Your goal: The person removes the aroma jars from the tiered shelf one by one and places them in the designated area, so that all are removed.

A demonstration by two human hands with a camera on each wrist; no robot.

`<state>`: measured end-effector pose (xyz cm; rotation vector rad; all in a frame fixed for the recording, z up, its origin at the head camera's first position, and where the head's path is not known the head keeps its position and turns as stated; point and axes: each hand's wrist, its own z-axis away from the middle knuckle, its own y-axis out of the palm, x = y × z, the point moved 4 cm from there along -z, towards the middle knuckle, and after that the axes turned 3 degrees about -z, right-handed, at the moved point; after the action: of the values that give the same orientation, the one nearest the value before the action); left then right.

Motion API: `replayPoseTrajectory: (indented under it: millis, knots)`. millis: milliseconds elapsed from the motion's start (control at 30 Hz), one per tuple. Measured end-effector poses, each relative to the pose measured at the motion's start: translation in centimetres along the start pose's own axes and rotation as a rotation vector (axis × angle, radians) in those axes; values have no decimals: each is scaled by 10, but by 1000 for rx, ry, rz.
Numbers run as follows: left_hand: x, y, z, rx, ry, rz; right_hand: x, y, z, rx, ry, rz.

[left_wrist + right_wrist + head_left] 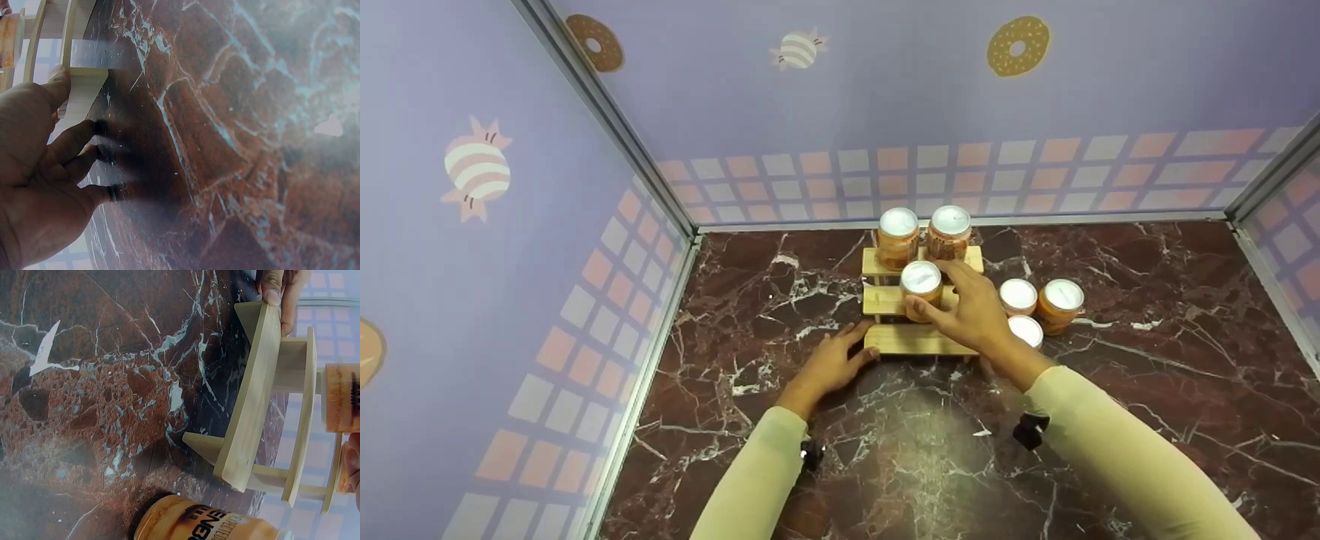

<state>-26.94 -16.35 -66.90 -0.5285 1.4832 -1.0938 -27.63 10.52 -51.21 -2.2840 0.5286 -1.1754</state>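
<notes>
A three-step wooden display rack [919, 340] stands on the marbled table. My right hand [971, 307] grips an orange jar with a white lid [921, 279] at the middle step, thumb in front and fingers behind. Whether the jar's base touches the step I cannot tell. My left hand [832, 362] holds the left end of the bottom step; in the right wrist view its thumb [273, 295] lies on the near side of the board, with a finger behind. Two similar jars, a left one [898, 240] and a right one [949, 234], stand upright on the top step.
To the rack's right, three more jars stand close together on the table: a back one [1018, 295], a right one [1062, 306] and a front one [1026, 331], partly behind my right forearm. A patterned wall [855, 97] rises behind, another [510, 247] at left.
</notes>
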Motion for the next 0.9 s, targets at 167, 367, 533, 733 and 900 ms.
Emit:
replayPoseTrajectory:
  millis: [167,367,533,733,900]
  knots:
    - [-1,-1,0,9,-9,7,-1,-8,2,-26,-15,-52]
    - [-1,-1,0,-6,21,-2,-3,-19,5,-37,5,-78]
    - [-2,-2,1,-1,17,-4,-4,-30,8,-39,29,-61]
    - [-3,-2,1,3,17,19,-8,-44,12,-53,46,-13]
    - [1,0,0,8,10,0,-13,-51,17,-63,51,11]
